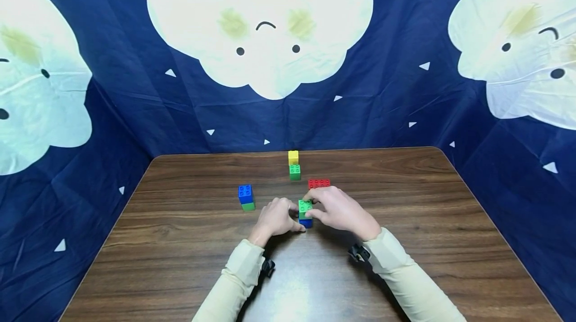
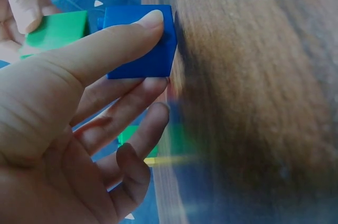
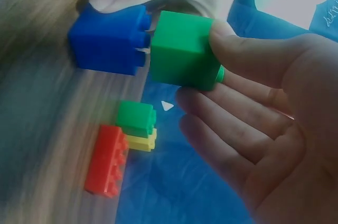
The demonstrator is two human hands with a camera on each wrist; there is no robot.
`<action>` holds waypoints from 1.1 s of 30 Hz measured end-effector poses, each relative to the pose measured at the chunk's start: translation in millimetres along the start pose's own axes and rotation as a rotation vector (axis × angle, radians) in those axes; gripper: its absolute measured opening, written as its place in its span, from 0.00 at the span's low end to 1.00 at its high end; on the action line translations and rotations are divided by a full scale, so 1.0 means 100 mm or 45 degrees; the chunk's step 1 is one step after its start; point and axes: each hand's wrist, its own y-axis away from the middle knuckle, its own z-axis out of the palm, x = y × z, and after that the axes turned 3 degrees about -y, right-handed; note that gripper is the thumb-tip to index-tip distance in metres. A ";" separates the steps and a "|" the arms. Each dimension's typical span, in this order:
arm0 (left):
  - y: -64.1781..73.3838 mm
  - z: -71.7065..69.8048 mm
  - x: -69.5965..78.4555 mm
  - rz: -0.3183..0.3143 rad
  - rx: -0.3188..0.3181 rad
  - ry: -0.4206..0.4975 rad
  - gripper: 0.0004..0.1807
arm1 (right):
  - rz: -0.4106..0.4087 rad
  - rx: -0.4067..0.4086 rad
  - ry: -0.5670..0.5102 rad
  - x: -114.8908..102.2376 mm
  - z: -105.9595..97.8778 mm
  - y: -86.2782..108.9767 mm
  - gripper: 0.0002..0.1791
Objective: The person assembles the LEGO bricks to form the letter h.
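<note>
Green four-stud brick (image 3: 180, 52) is just above the blue brick (image 3: 106, 43), not touching its round studs (image 3: 141, 40), pinched in the right grip (image 1: 338, 208), while the left grip (image 1: 275, 216) pinches the blue brick by its sides. It would likely help to hold the blue brick still, match up the edges, and push straight down. Both look like smooth, hard plastic with flat, boxy sides.

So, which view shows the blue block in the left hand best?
Right wrist: the blue block is large, its studs visible. Left wrist shows it partly covered by the left hand; head shows only a small part below the green block.
</note>
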 end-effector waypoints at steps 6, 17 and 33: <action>0.00 -0.02 0.01 0.013 -0.005 -0.007 0.13 | 0.018 -0.010 0.003 0.02 0.04 0.02 0.12; 0.00 -0.01 0.02 -0.002 0.002 0.007 0.13 | -0.016 -0.004 0.006 0.02 0.06 0.00 0.12; 0.00 0.00 0.02 -0.016 -0.007 -0.021 0.15 | -0.020 -0.005 0.019 0.04 0.07 -0.03 0.11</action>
